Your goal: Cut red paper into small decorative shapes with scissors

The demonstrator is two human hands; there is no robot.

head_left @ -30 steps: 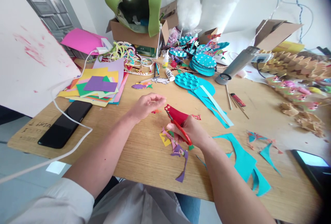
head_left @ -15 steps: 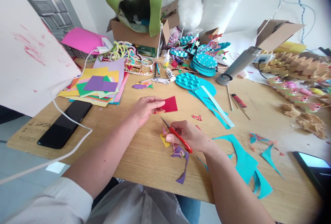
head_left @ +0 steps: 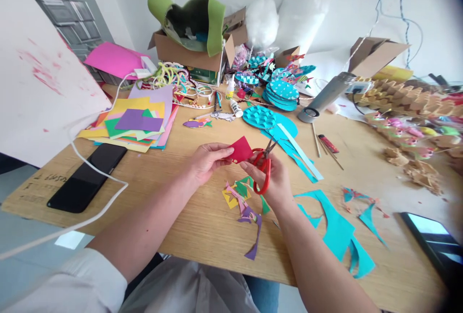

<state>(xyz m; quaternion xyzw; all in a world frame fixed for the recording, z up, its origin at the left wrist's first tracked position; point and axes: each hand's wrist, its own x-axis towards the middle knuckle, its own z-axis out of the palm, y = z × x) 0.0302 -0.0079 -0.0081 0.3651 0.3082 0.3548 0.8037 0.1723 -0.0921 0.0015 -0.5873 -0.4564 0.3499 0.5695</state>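
Note:
Between the thumb and fingers of my left hand (head_left: 211,159) is a small red paper piece (head_left: 241,150), held up over the desk. My right hand (head_left: 273,175) grips red-handled scissors (head_left: 266,170), whose blades point up and away from me. The fingers of my right hand are close to the red paper's right edge; whether they touch it I cannot tell. Beneath my hands lie purple scraps (head_left: 257,228), green scraps (head_left: 243,186) and yellow scraps (head_left: 228,199). Turquoise offcuts (head_left: 334,228) rest right of my right forearm.
A stack of coloured paper (head_left: 139,121) and a black phone (head_left: 87,178) with a white cable are at the left. Glue bottles (head_left: 236,108), turquoise discs (head_left: 259,117), a metal flask (head_left: 327,97) and a cardboard box (head_left: 191,55) stand or lie farther back.
My right hand has moved up beside the red paper, and the scissors have turned from pointing up-left to up-right. The red paper has tilted. Green scraps below are now uncovered.

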